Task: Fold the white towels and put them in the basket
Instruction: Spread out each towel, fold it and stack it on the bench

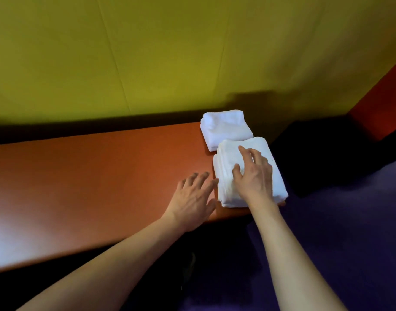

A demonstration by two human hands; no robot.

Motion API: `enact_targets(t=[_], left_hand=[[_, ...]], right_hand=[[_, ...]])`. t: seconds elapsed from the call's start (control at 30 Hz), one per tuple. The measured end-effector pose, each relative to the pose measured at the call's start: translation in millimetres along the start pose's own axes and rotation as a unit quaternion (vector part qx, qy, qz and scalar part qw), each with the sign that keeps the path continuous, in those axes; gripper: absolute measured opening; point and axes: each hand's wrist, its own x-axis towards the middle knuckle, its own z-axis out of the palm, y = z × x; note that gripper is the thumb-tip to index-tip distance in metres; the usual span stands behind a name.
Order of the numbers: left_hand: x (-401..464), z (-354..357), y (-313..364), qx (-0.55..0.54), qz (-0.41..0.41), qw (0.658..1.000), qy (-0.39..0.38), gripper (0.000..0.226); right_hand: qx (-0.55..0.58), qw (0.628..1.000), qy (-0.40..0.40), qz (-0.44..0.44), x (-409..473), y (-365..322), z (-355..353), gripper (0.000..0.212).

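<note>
- Two stacks of folded white towels sit at the right end of the orange tabletop [91,176]: the near stack [275,176] by the front corner, and the far stack [226,129] just behind it, toward the yellow wall [170,52].
- The right hand [255,173] rests on top of the near stack with its fingers spread and gently arched, pressing or steadying the cloth rather than pinching it.
- The left hand [194,196] lies flat and spread on the tabletop just beside that stack; its fingertips look to be touching the stack's left edge, though motion blur makes the contact hard to confirm.
- Judged from how things lie, the folding looks largely done for these towels (both piles are squared and layered).
- No basket shows anywhere in the view, so the putting-away step appears not yet begun; where the basket stands cannot be told.
- Likely next: both hands close around the near stack to lift it whole, keeping the layers from sliding.
</note>
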Motion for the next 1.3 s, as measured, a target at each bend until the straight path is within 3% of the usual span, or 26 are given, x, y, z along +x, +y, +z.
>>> enact_targets(t=[0.27,0.53,1.3], left_hand=[[-97.5,-46.6,-70.7,0.038,-0.093,0.989,0.109,0.044],[-198.6,-78.6,-134.9,0.038,-0.212,0.96,0.178,0.039],[-437.7,-127.2,-388.5,0.059,-0.495,0.839,0.217,0.049]], right_hand=[[0.142,0.983,-0.013,-0.12,-50.4,-103.6,7.8,0.044],[0.17,0.961,-0.043,-0.214,-97.5,-209.4,16.3,0.038],[0.114,0.863,-0.203,-0.447,-172.2,-574.0,86.9,0.047]])
